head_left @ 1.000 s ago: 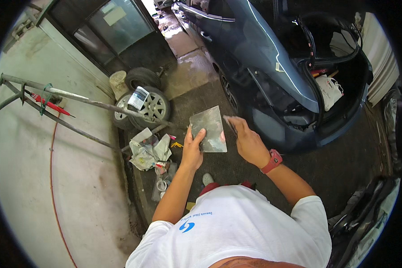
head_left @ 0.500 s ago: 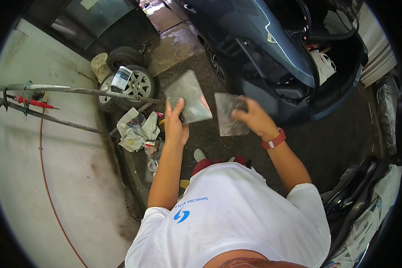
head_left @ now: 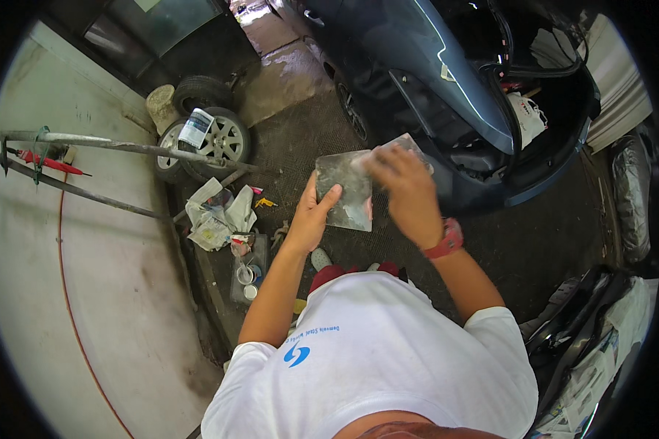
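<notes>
My left hand grips a flat, rectangular grey plate by its near left edge, thumb on top. Smears and a pale pinkish patch mark the plate's surface. My right hand, a red band at its wrist, is closed on a second thin plate, which sticks out beyond the fingers. The right fingers are blurred and cover much of that plate. In this view the two plates meet or overlap at the first one's right edge; whether they touch, I cannot tell.
A dark blue car with an open rear stands ahead and right. Wheels, crumpled newspaper and a tray with small containers lie left. A metal bar frame juts from the left, by the wall.
My hands have come together. The left plate has moved right and slightly down; the right plate has swung upward and over to the first plate's right edge.
</notes>
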Action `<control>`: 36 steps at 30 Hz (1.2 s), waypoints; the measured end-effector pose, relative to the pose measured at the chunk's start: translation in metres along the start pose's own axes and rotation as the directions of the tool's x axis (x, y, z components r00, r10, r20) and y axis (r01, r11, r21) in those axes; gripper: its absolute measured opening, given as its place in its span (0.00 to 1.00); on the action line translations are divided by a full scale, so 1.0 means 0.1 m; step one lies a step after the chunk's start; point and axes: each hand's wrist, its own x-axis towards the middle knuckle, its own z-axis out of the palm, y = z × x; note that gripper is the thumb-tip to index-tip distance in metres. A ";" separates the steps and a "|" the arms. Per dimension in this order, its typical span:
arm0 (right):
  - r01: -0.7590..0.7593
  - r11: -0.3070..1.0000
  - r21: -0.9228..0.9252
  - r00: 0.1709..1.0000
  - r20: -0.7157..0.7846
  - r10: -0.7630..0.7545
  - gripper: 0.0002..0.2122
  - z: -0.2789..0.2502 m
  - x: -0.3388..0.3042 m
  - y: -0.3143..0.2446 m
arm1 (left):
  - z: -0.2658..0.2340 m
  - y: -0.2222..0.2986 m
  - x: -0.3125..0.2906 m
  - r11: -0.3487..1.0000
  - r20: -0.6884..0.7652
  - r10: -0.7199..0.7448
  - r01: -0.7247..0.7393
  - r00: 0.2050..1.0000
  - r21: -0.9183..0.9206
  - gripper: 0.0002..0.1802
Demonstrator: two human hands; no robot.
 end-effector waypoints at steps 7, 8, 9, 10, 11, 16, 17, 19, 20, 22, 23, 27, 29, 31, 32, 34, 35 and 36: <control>0.156 0.983 -0.097 0.937 0.331 -0.116 0.27 0.16 -0.27 -0.11 | -0.26 -0.24 0.08 0.985 -0.436 0.169 -0.168 0.884 0.042 0.25; 0.193 0.976 -0.098 0.920 0.365 -0.145 0.29 0.12 -0.23 -0.15 | -0.36 -0.26 0.11 0.978 -0.458 0.137 -0.192 0.878 -0.077 0.24; 0.211 0.977 0.003 0.928 0.314 -0.201 0.30 0.08 -0.19 -0.25 | -0.43 -0.27 0.14 0.956 -0.473 0.105 -0.220 0.875 -0.194 0.24; 0.233 0.967 0.100 0.933 0.257 -0.251 0.30 0.06 -0.16 -0.36 | -0.40 -0.19 0.14 0.958 -0.439 0.042 -0.161 0.898 -0.238 0.22; 0.258 0.946 0.195 0.935 0.196 -0.295 0.31 0.07 -0.15 -0.44 | -0.38 -0.14 0.15 0.957 -0.399 0.005 -0.120 0.917 -0.263 0.22; -0.062 0.996 0.060 0.937 0.346 0.037 0.33 0.63 -0.23 -0.08 | -0.32 0.02 0.15 0.932 -0.196 -0.077 0.001 0.978 -0.363 0.22; -0.084 0.991 -0.105 0.896 0.427 0.121 0.33 0.67 -0.22 0.05 | -0.35 0.03 0.15 0.922 -0.146 -0.080 0.018 0.986 -0.387 0.23; -0.345 0.926 0.153 0.869 0.426 0.253 0.30 0.59 -0.05 -0.07 | -0.46 0.05 0.20 0.927 -0.056 -0.164 0.135 0.985 -0.350 0.24; -0.415 0.835 0.361 0.895 0.326 0.304 0.29 0.64 -0.01 -0.12 | -0.53 0.05 0.24 0.925 -0.008 -0.208 0.194 0.978 -0.327 0.25; -0.439 0.664 0.606 0.893 0.210 0.399 0.26 0.76 0.07 -0.25 | -0.65 0.06 0.34 0.900 0.122 -0.259 0.285 0.958 -0.329 0.26; -0.454 0.605 0.654 0.887 0.269 0.376 0.25 0.80 0.10 -0.33 | -0.70 0.06 0.40 0.901 0.050 -0.227 0.229 0.973 -0.369 0.27; -0.511 0.049 0.858 0.773 0.433 0.464 0.24 0.94 0.32 -0.58 | -1.08 0.16 0.70 0.936 -0.124 -0.093 0.045 0.988 -0.349 0.27; -0.355 -0.285 0.890 0.674 0.455 0.582 0.24 1.05 0.47 -0.77 | -1.32 0.20 0.82 0.969 -0.138 -0.026 -0.009 0.990 -0.247 0.26; -0.610 0.007 0.792 0.690 0.528 0.495 0.25 1.27 0.52 -0.90 | -1.53 0.27 0.91 0.970 -0.162 0.043 -0.080 0.986 -0.229 0.27; -0.707 0.168 0.687 0.681 0.595 0.427 0.25 1.30 0.58 -0.92 | -1.63 0.32 0.94 0.969 -0.176 0.078 -0.116 0.981 -0.220 0.28; -0.793 0.411 0.449 0.609 0.583 0.538 0.26 1.34 0.77 -0.98 | -1.90 0.41 0.98 0.905 -0.065 -0.061 0.028 0.996 -0.424 0.28; -0.778 0.404 0.481 0.607 0.409 0.682 0.25 1.35 0.87 -1.04 | -2.05 0.46 0.99 0.852 0.001 -0.119 0.103 0.993 -0.513 0.28; -0.676 0.276 0.683 0.653 0.383 0.653 0.24 1.39 0.92 -0.93 | -2.16 0.51 1.00 0.851 0.138 -0.202 0.244 0.970 -0.465 0.29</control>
